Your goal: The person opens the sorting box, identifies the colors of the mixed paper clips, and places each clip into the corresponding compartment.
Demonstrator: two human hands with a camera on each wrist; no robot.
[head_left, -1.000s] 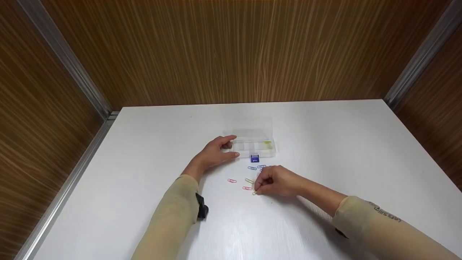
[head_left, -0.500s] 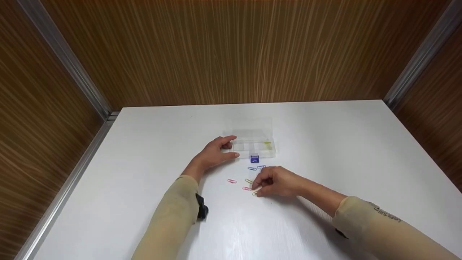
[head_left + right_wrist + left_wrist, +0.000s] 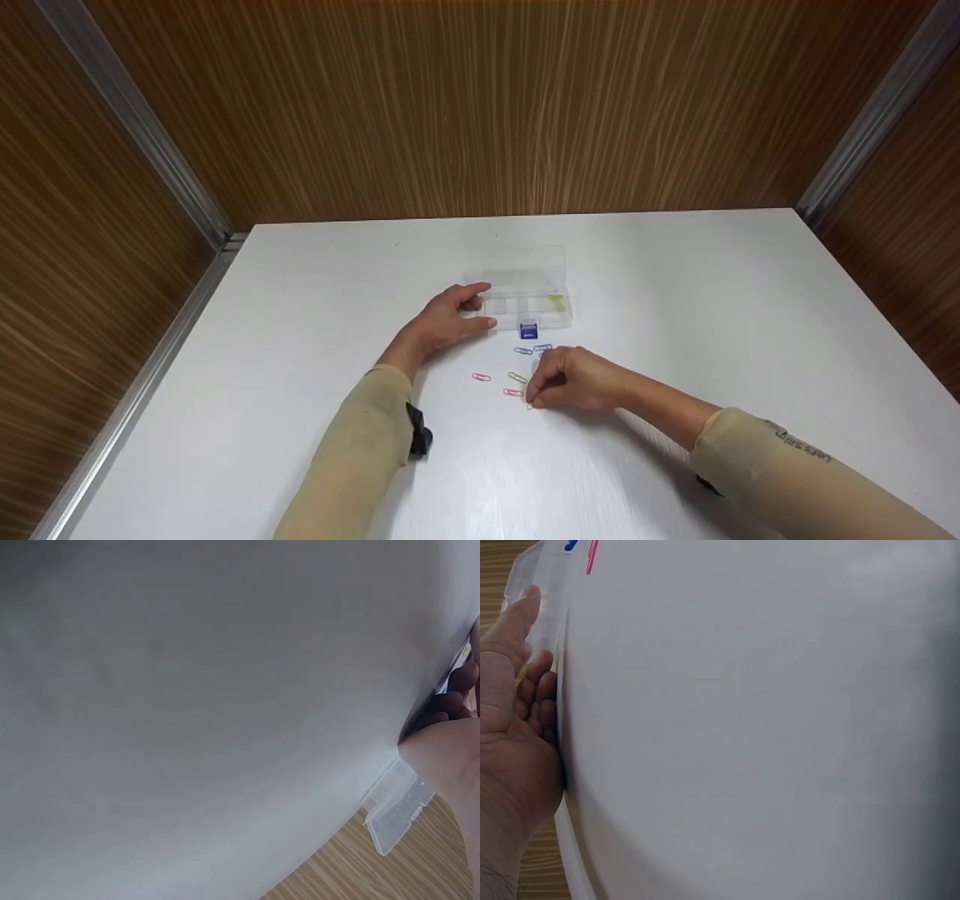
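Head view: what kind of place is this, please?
Probably a small work booth, not a home. A bare white table stands between wood-pattern walls with metal corner strips. On it lie only a clear box and paper clips.

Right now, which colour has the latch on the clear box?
Blue; the latch on the clear box shows best in the head view.

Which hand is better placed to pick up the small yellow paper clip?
Probably the right hand: its fingertips are at the small yellow paper clip. The left hand rests against the clear plastic box.
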